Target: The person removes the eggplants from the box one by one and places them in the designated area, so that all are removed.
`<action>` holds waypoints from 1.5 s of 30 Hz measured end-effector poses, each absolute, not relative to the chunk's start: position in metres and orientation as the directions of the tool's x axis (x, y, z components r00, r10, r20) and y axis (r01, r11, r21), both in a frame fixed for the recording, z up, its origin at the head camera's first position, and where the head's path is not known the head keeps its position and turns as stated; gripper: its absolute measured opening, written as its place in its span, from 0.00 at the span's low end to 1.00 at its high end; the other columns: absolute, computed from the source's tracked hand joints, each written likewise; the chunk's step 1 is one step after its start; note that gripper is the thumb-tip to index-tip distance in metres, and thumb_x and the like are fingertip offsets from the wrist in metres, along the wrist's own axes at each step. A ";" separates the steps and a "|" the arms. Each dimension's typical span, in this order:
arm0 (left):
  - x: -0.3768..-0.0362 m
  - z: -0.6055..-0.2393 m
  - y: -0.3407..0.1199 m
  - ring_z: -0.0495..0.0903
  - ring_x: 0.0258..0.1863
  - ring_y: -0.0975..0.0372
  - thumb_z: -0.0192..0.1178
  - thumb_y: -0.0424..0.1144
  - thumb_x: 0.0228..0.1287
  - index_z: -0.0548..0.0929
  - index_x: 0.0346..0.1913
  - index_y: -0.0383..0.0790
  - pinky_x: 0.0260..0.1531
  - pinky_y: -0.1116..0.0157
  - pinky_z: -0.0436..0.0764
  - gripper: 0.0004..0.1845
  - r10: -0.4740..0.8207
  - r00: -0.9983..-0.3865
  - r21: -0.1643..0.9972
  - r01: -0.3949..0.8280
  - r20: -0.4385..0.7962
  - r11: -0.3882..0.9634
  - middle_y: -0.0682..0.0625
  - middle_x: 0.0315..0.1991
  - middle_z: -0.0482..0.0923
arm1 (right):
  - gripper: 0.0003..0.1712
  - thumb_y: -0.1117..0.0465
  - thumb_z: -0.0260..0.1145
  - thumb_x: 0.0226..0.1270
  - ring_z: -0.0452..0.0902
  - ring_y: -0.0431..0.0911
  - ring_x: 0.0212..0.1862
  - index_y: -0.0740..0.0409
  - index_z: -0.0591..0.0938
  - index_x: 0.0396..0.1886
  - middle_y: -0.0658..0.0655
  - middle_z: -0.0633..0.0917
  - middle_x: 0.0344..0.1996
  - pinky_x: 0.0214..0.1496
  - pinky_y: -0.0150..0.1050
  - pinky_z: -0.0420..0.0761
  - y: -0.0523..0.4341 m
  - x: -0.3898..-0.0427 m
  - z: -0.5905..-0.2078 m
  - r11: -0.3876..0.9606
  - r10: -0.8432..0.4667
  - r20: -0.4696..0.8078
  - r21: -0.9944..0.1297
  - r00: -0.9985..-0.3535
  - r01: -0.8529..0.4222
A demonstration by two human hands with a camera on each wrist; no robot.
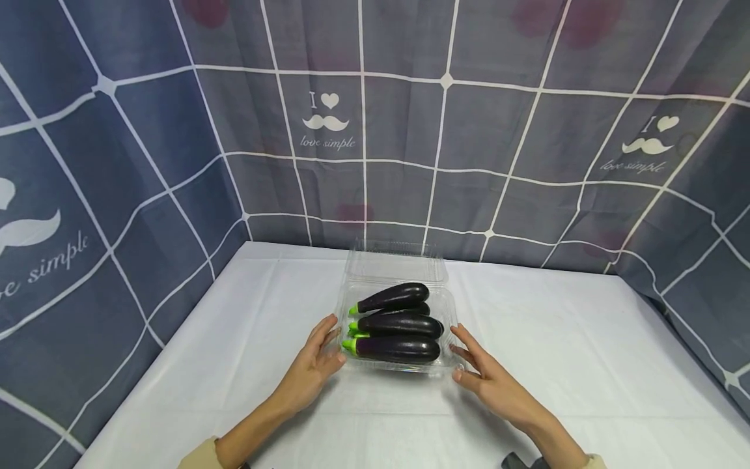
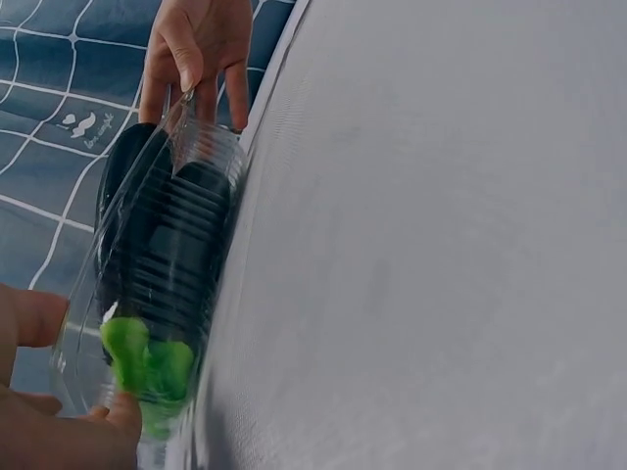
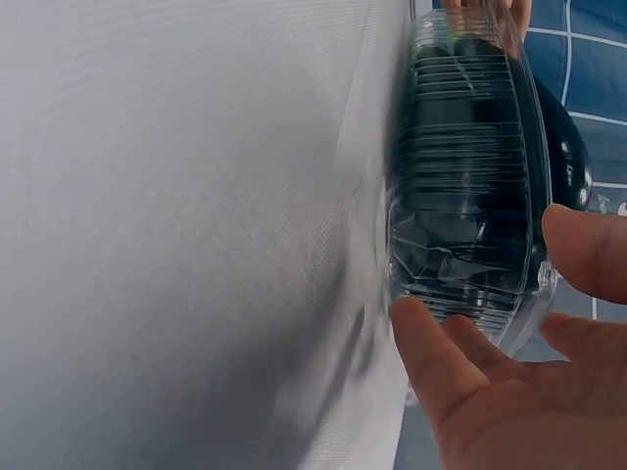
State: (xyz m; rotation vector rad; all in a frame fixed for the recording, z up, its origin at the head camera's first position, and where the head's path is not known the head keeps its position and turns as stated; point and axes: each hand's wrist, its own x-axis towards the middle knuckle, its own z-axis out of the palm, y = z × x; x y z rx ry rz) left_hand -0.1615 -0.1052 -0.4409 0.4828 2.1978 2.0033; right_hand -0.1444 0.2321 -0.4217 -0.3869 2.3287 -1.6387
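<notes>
Several dark purple eggplants (image 1: pixel 398 348) with green stem caps lie in a clear plastic clamshell container (image 1: pixel 446 306). One lies partly hidden between the others. The lid (image 1: pixel 395 266) is raised and folded back, away from the person. My left hand (image 1: pixel 310 365) is at the container's left side, by the stem ends, its fingers extended along the wall. At the opposite side is my right hand (image 1: pixel 495 384), fingers fairly straight. In the right wrist view its thumb (image 3: pixel 588 250) is by the rim and its fingertips (image 3: pixel 411 318) touch or nearly touch the ribbed wall.
The container sits on a table with a white cloth (image 1: pixel 281 286). Grey-blue checked curtains (image 1: pixel 404 124) hang behind and along both sides. A small black object (image 1: pixel 518 461) shows at the bottom edge, next to the right forearm.
</notes>
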 end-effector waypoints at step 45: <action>-0.208 -0.433 -0.123 0.49 0.75 0.46 0.73 0.39 0.59 0.46 0.79 0.56 0.67 0.46 0.60 0.54 0.509 -0.849 0.942 0.275 0.144 0.192 0.55 0.79 0.28 | 0.34 0.69 0.64 0.67 0.59 0.63 0.71 0.68 0.65 0.70 0.67 0.66 0.70 0.69 0.49 0.64 0.231 -0.168 -0.393 0.386 -0.197 0.112 -0.905 -0.974 -0.182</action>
